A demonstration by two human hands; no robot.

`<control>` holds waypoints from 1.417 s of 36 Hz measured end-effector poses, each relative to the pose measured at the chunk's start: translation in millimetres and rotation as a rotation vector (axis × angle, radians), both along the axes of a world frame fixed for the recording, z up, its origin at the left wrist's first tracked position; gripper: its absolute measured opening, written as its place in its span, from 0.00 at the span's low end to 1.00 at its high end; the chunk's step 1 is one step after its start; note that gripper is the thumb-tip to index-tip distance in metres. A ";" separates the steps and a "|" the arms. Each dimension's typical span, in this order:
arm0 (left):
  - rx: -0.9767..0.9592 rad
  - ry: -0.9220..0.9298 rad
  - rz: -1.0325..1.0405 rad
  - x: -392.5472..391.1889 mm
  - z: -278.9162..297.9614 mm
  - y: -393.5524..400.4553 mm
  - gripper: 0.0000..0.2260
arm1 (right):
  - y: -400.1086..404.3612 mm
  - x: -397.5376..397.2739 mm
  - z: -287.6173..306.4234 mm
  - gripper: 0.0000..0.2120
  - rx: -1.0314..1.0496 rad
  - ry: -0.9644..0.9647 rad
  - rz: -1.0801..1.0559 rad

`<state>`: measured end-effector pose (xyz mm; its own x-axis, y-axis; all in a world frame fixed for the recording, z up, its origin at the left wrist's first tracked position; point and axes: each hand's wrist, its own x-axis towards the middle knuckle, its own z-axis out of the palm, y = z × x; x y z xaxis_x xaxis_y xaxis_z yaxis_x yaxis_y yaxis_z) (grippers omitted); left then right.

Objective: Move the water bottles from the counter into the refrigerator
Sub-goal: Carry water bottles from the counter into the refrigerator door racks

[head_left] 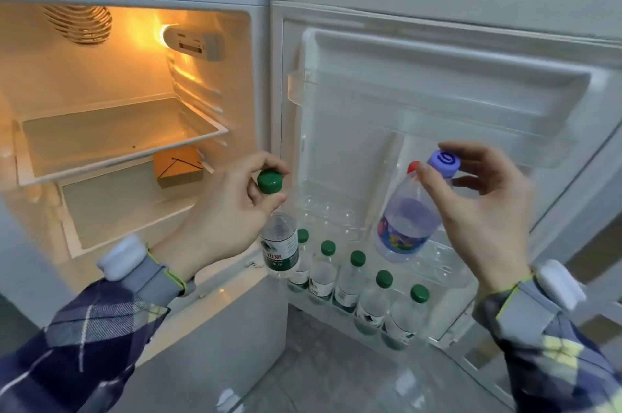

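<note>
Fingertip grip on both: left hand (232, 214) pinches the green-capped bottle (279, 246) by its cap, right hand (478, 207) pinches the purple-capped bottle (409, 227) at the neck, both hanging over the door shelf (437, 335). Best lower each straight into a free gap beside the five green-capped bottles (356, 281) standing there. Bottles are clear plastic, labelled, probably swingy held this high.

Green caps top the five clear door-shelf bottles (350, 281) and the green-labelled bottle (280, 246); the other bottle (405, 227) has a purple cap and a purple, multicoloured label. The sleeves (84, 338) are navy plaid with pale yellow and white lines, the box (178, 166) orange-brown, and the refrigerator (134, 52) interior glows amber.
</note>
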<state>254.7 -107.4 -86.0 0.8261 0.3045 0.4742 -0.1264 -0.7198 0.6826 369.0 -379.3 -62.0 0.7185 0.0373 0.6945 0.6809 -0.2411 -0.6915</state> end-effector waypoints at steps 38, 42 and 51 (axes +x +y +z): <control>-0.017 -0.041 0.133 23.3 1.1 -67.1 0.12 | -44.5 69.1 -46.1 0.13 -0.088 0.005 -0.010; -0.009 -0.042 0.137 22.6 1.4 -68.2 0.12 | -45.2 72.8 -50.0 0.16 -0.092 0.014 -0.033; -0.011 -0.065 0.142 20.3 4.4 -70.2 0.13 | -51.1 65.5 -48.3 0.19 -0.105 -0.026 -0.055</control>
